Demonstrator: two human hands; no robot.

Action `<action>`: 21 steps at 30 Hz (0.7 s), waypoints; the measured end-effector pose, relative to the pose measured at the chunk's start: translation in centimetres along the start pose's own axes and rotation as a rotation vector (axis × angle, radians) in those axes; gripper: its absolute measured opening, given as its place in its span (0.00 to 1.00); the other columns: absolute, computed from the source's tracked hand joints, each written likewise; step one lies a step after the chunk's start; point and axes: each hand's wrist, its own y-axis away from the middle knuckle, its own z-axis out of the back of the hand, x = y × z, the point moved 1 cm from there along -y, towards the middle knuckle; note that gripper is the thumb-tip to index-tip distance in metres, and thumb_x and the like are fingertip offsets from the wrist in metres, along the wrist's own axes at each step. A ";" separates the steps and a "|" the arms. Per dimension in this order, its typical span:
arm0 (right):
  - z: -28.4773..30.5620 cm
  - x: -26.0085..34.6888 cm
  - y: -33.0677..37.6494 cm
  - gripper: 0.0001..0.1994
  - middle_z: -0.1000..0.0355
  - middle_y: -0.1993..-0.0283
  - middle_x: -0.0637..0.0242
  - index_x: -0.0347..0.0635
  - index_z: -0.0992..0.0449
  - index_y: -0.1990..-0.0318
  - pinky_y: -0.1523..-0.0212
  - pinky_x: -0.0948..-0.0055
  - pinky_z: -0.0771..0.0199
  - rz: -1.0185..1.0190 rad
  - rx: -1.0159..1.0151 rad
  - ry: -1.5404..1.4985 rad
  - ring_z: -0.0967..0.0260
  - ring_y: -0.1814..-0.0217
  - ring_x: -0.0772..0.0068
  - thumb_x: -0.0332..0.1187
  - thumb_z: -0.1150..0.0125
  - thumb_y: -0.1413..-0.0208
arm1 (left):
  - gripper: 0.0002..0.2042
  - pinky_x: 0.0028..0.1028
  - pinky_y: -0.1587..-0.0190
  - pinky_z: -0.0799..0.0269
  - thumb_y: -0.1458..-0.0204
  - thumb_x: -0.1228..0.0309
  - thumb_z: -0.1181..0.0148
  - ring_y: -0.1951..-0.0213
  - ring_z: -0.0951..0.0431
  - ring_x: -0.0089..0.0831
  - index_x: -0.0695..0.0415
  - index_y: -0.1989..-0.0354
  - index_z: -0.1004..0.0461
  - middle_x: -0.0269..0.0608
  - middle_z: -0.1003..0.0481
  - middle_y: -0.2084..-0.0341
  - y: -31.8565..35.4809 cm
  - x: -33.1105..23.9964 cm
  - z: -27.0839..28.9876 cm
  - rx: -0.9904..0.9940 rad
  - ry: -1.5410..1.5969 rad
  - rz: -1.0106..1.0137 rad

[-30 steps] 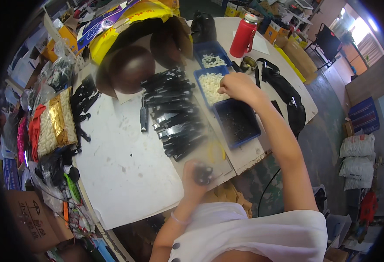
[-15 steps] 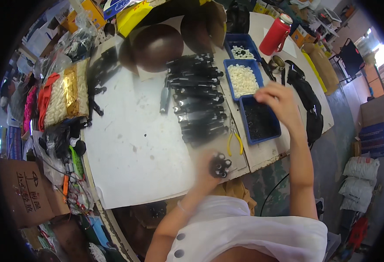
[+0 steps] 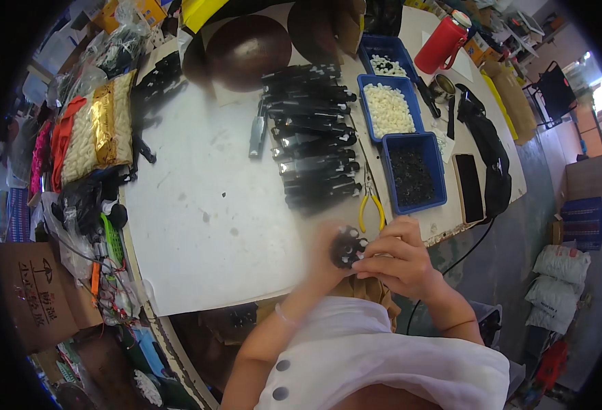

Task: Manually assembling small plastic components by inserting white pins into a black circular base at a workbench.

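Observation:
My left hand point(image 3: 323, 256), partly blurred, is closed around a bundle of black tube-like pieces point(image 3: 346, 247) whose round ends face up, near the table's front edge. At those ends, my right hand point(image 3: 400, 256) has thumb and fingers pinched together, touching the bundle; anything between the fingertips is too small to make out. Beyond them, yellow-handled pliers point(image 3: 371, 210) lie on the table. A blue bin of small black parts point(image 3: 413, 179) is to the right of the pliers. Rows of similar black pieces point(image 3: 314, 140) lie stacked beyond my left hand.
Farther back are a blue bin of white pieces point(image 3: 388, 109) and another blue bin point(image 3: 386, 65) with mixed pieces. A phone point(image 3: 469, 188), a black pouch point(image 3: 490, 160) and a red flask point(image 3: 443, 44) stand or lie at right. A grey-handled tool point(image 3: 257, 137) rests beside the stacks.
My right hand has come from above the bin of black parts down and left to the bundle in my left hand. The phone, hidden behind my right arm before, now shows.

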 end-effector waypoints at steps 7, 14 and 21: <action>-0.5 -1.2 -0.6 0.11 0.32 0.67 0.75 0.48 0.24 0.73 0.55 0.64 0.43 0.065 0.061 -0.032 0.39 0.58 0.70 0.29 0.36 0.71 | 0.33 0.31 0.59 0.33 0.77 0.73 0.26 0.61 0.32 0.36 0.57 0.58 0.37 0.41 0.36 0.62 0.1 -0.1 0.0 0.010 0.029 0.052; 0.4 -1.2 -0.9 0.12 0.32 0.63 0.75 0.50 0.24 0.69 0.49 0.61 0.45 0.069 0.121 0.058 0.38 0.57 0.71 0.31 0.37 0.68 | 0.40 0.30 0.60 0.33 0.72 0.67 0.27 0.61 0.32 0.39 0.52 0.46 0.44 0.47 0.35 0.60 0.0 0.5 0.2 0.032 -0.056 -0.090; 1.7 1.7 -1.3 0.06 0.35 0.68 0.72 0.47 0.27 0.72 0.52 0.67 0.42 0.208 0.391 0.514 0.38 0.59 0.75 0.34 0.45 0.59 | 0.29 0.36 0.56 0.36 0.74 0.70 0.29 0.60 0.32 0.45 0.58 0.60 0.36 0.45 0.34 0.64 0.3 0.7 -0.3 -0.030 0.001 0.046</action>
